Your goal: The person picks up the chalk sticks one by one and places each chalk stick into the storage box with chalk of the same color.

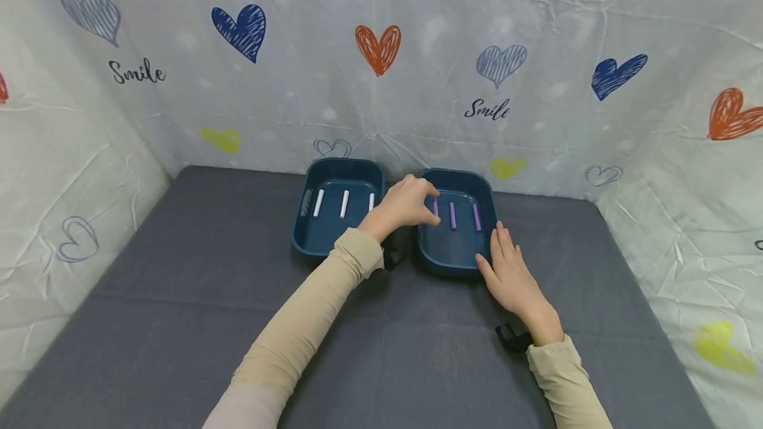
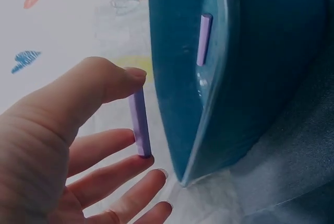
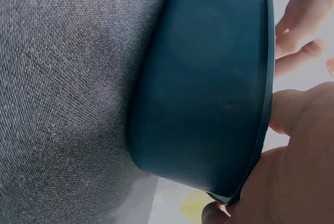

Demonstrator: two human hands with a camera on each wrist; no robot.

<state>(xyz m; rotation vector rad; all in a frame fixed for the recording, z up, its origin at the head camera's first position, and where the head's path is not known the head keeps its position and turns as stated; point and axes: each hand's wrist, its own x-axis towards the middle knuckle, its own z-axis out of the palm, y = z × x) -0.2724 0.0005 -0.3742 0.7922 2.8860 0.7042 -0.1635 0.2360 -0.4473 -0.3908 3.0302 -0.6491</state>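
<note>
My left hand point(image 1: 408, 202) pinches a purple stick point(image 2: 140, 122) between thumb and fingertips, above the left side of the right-hand blue tray point(image 1: 447, 258). In the left wrist view this stick has flat faces and stands clear of the tray wall. Two more purple sticks, a middle one point(image 1: 453, 216) and a right one point(image 1: 477, 218), lie apart on that tray's floor. My right hand point(image 1: 515, 283) rests with fairly straight fingers against the tray's right side, thumb at its near right corner. The right wrist view shows the thumb point(image 3: 288, 110) at the rim.
A second blue tray point(image 1: 306, 243) stands to the left, with white sticks point(image 1: 344, 204) lying spaced apart in it; my left wrist partly covers its right side. Both trays are on a grey cloth-covered table point(image 1: 197, 296), close to a white heart-printed curtain point(image 1: 429, 98) behind.
</note>
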